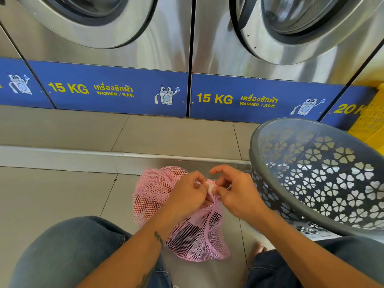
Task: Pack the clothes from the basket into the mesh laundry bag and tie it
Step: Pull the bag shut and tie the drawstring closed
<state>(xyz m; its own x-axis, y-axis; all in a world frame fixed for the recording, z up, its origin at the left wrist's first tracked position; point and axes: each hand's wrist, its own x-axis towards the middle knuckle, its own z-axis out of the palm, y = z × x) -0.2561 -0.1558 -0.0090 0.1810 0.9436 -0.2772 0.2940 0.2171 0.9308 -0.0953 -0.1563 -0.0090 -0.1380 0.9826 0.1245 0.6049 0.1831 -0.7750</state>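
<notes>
**Mia:** Where is the bag?

**Tom:** The pink mesh bag [182,215] sits on the floor [62,194], just beside the gray basket [311,173]. It is on the side of the basket away from the yellow crate [369,121]. The person's knees are near it too.

**Mia:** Is the basket full?

**Tom:** No. I see no clothes in the part of the basket that shows. Dark and pink things show through the bag's holes. So I think the packing is done and only the tying is left.

**Mia:** Is the bag hard to hold?

**Tom:** I think it is soft and floppy. It sags and folds on the floor. It looks light. It will not break. The net is full of holes, so fingers can catch in it.

**Mia:** Where should you grab it?

**Tom:** At the top, where the net is bunched up. There is a small white bit [210,187] there. It may be the string's end or a clip. I cannot tell which.

**Mia:** What are the hands doing?

**Tom:** Both hands meet at the top of the bag, next to the basket. The left hand [187,194] has its fingers curled around the bunched net. The right hand [234,192] pinches the white bit with thumb and finger. Its first finger is lifted up and bent. Both arms reach forward from the knees.
</notes>
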